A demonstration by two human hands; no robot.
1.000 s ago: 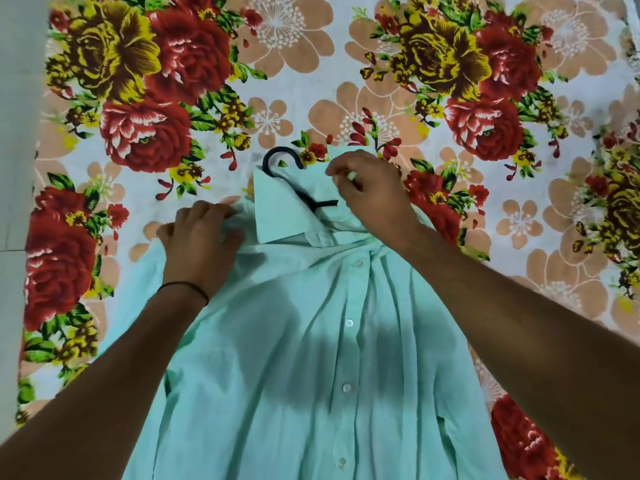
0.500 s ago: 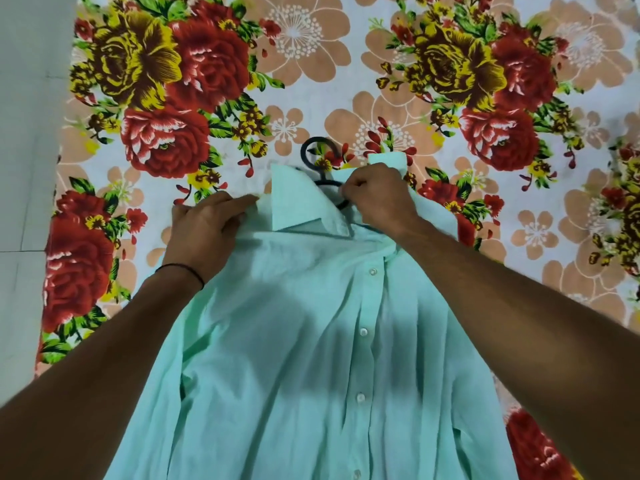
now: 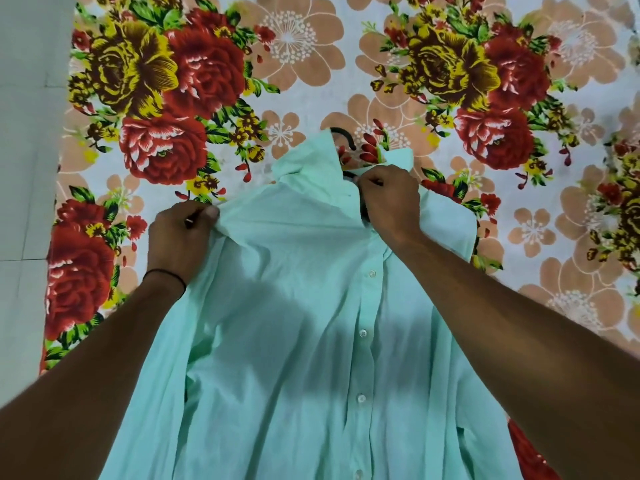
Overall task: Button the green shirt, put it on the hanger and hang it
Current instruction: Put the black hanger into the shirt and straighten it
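The mint-green shirt (image 3: 277,341) lies front up on a flowered bedsheet, its placket buttoned down the middle. A black hanger (image 3: 344,136) is inside it; only the hook shows above the raised collar, plus a dark bit at the neck opening. My left hand (image 3: 180,237) pinches the shirt's left shoulder fabric. My right hand (image 3: 391,199) is closed at the collar front, gripping the cloth and apparently the hanger's neck beneath it. The rest of the hanger is hidden under the fabric.
The flowered bedsheet (image 3: 450,81) covers the whole surface around the shirt. A pale tiled floor (image 3: 27,133) runs along the left edge of the bed.
The shirt's shoulders have spread wider over the hanger and the collar now stands up. My left hand slid out to the shoulder edge; my right hand stayed at the collar.
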